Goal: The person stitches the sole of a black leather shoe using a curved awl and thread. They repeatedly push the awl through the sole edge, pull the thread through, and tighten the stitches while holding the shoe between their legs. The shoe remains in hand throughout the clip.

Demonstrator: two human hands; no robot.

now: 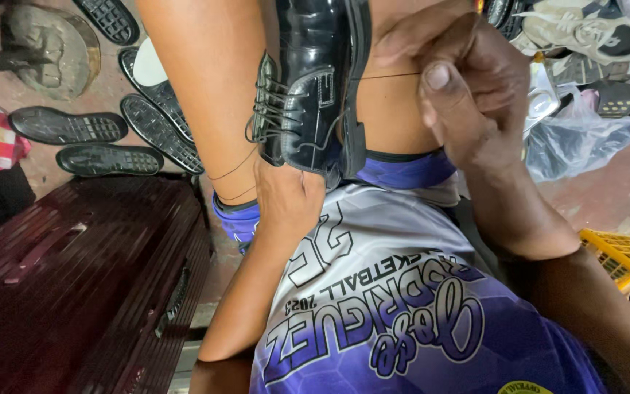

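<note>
Head view looks straight down onto the person's lap, where a black shoe (315, 80) is wedged between the bare knees, laces facing left and sole edge to the right. Left hand (286, 201) sits under the shoe's lower end, touching it; its fingers are hidden beneath the leather, so I cannot tell how they are set. Right hand (468, 87) is just right of the shoe, near the sole edge, its fingers (439, 76) pressed together, pinching a thin dark thread (388, 76) that runs taut from them to the shoe's side. More loose thread (231, 169) lies across the left knee.

Below the hands spreads a purple and white jersey (402, 306) with matching shorts. To the left stands a dark red case (82, 284). Beyond it, on the floor (607, 197), several black soles (67, 125) lie treads up, near a round metal stand (49, 44). At upper right are a grey sneaker (585, 29) and a clear plastic bag (585, 138), well apart from the shoe. A yellow crate (621, 252) shows at the right edge.
</note>
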